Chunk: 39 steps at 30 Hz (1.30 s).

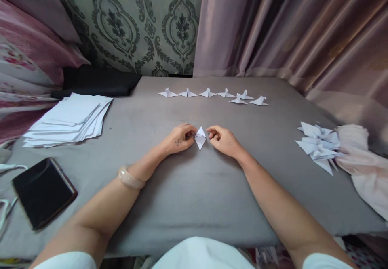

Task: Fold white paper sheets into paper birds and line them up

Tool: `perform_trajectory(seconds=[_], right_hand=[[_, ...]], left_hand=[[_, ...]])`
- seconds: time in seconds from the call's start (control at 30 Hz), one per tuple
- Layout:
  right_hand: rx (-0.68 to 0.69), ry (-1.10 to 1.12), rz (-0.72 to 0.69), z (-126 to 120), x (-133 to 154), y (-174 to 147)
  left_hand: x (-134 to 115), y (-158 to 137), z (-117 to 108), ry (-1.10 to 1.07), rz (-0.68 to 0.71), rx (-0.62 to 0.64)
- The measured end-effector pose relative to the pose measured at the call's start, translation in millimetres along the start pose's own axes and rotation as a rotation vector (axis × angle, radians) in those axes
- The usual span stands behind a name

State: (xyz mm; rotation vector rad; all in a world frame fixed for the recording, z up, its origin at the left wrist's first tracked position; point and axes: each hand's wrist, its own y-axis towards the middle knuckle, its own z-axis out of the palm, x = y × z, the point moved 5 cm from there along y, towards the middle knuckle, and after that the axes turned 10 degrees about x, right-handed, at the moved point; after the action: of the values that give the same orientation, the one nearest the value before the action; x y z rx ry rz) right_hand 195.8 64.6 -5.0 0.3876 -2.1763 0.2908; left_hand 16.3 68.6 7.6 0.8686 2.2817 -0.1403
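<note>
Fingers (191, 130) of left hand (179, 139) at left corner of folded paper (200, 139); touching or pinching, cannot tell. Right hand (224, 141): fingers loosely curled, released, just beside its right corner. Paper is a white diamond between both hands, on or just over grey-covered bench (200, 204). Bangle (130, 178) on left forearm. Beyond: seven paper birds (207, 93), five lined up, two slightly nearer at right end. Left: sheets (72, 113) stacked, black cloth (100, 81) behind, dark-screened device (45, 192) nearer. Right: folded pile (321, 141) against pale pink cloth (363, 158).
</note>
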Motion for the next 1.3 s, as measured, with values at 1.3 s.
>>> perform_trajectory(seconds=[1.3], right_hand=[[0.035, -0.409, -0.062, 6.6, 19.2, -1.2]], left_hand=[[5.5, 9.1, 6.0, 0.086, -0.074, -0.013]])
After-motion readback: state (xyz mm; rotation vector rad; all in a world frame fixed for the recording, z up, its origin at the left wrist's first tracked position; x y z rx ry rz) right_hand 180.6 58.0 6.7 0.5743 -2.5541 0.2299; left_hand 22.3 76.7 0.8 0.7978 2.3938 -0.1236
